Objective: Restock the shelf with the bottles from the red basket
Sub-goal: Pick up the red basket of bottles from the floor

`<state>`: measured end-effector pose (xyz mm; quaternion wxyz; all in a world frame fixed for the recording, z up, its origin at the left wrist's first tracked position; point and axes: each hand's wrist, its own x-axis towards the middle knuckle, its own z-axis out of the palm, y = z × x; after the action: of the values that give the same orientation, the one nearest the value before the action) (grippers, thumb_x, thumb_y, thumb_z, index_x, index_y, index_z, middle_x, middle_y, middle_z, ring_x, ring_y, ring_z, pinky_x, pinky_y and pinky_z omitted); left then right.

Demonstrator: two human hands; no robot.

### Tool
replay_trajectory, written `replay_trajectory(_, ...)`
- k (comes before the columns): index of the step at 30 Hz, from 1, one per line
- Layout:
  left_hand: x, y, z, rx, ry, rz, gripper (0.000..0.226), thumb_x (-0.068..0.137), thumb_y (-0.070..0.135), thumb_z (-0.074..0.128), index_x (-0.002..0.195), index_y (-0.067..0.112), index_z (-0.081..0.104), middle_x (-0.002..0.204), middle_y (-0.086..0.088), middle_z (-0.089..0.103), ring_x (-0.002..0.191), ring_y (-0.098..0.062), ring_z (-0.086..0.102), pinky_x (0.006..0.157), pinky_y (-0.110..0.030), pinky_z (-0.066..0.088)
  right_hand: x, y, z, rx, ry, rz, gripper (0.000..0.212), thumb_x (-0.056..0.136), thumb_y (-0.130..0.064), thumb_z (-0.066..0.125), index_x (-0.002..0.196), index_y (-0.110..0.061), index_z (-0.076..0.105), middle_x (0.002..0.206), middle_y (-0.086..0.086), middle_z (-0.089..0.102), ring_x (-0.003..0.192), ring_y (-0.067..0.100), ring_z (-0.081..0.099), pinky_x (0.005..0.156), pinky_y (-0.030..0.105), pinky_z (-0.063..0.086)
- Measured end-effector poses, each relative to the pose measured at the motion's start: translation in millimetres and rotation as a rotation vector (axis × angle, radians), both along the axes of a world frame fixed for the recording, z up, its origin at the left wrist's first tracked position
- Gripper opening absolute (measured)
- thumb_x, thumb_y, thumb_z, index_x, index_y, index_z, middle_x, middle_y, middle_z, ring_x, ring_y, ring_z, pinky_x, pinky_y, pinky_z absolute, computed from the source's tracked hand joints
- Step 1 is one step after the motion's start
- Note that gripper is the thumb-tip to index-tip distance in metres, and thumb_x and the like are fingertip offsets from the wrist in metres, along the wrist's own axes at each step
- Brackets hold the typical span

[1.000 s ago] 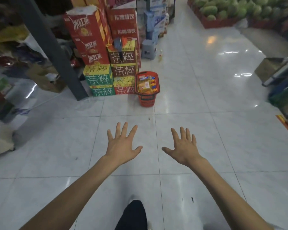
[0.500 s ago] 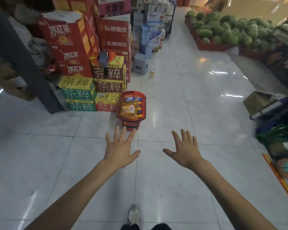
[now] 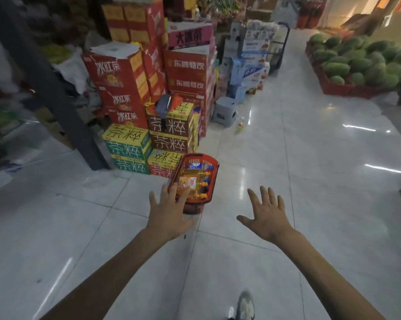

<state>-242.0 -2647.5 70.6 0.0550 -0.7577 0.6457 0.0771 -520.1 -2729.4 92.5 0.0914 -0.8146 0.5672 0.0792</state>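
A red basket [image 3: 214, 172] stands on the white tiled floor beside a stack of drink cartons. Inside it lie several bottles [image 3: 190, 182] with yellow-orange contents and coloured caps. My left hand [image 3: 169, 212] is stretched out, fingers spread, and overlaps the basket's near left corner in the picture; whether it touches the basket is unclear. My right hand [image 3: 267, 213] is held out flat with fingers spread, to the right of the basket, holding nothing.
Stacked red, yellow and green cartons [image 3: 134, 125] rise left of and behind the basket, next to a dark slanted post [image 3: 56, 98]. A grey stool [image 3: 224, 109] and a lone bottle [image 3: 240, 125] sit farther down the aisle. Watermelons [image 3: 365, 63] fill the right side.
I have walked closer to the basket, which now appears larger and nearer. Both hands stay spread; my left hand now overlaps the basket's near corner.
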Motion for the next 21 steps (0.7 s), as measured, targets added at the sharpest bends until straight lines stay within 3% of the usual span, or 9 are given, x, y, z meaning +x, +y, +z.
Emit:
replay_trajectory(4,-35.8,-47.2,8.6,0.025,0.016,0.132,0.094,0.089,0.079,0.032,0.164,0.033,-0.003,0.174,-0.01,0.004,0.159,-0.036,0.0,0.123,-0.067,0.009,-25.8,-77.8,5.9,-0.01,-0.004,0.104,0.092,0.094,-0.073,0.04,0.163,-0.023,0.003,0.169,0.018,-0.003,0.156,0.039,-0.008,0.125,0.056,0.003)
replay_trajectory(13,-72.4,-119.0,5.3,0.003,-0.024,0.363,0.103,0.075,0.084,0.003,0.166,0.034,0.0,0.174,-0.01,0.004,0.16,-0.036,0.0,0.123,-0.066,0.006,-29.2,-217.2,1.0,0.016,-0.057,0.345,0.093,0.094,-0.071,0.042,0.163,-0.023,0.003,0.169,0.017,0.001,0.156,0.039,-0.004,0.125,0.055,0.003)
replay_trajectory(19,-59.6,-194.5,-11.0,0.007,-0.021,0.504,0.094,0.087,0.083,0.02,0.165,0.035,-0.004,0.174,-0.009,0.003,0.16,-0.036,0.0,0.125,-0.065,0.007,14.3,-313.4,-15.4,-0.037,-0.057,0.506,0.092,0.093,-0.072,0.043,0.161,-0.024,0.005,0.168,0.017,0.007,0.155,0.04,0.002,0.125,0.056,0.007)
replay_trajectory(21,-50.7,-222.6,-18.8,-0.019,0.005,0.566,0.097,0.083,0.085,0.015,0.165,0.034,0.0,0.174,-0.009,0.007,0.16,-0.036,0.003,0.125,-0.065,0.009,34.2,-348.6,-18.0,-0.06,-0.021,0.577,0.091,0.093,-0.072,0.043,0.161,-0.025,0.006,0.167,0.016,0.008,0.155,0.041,0.003,0.125,0.056,0.007)
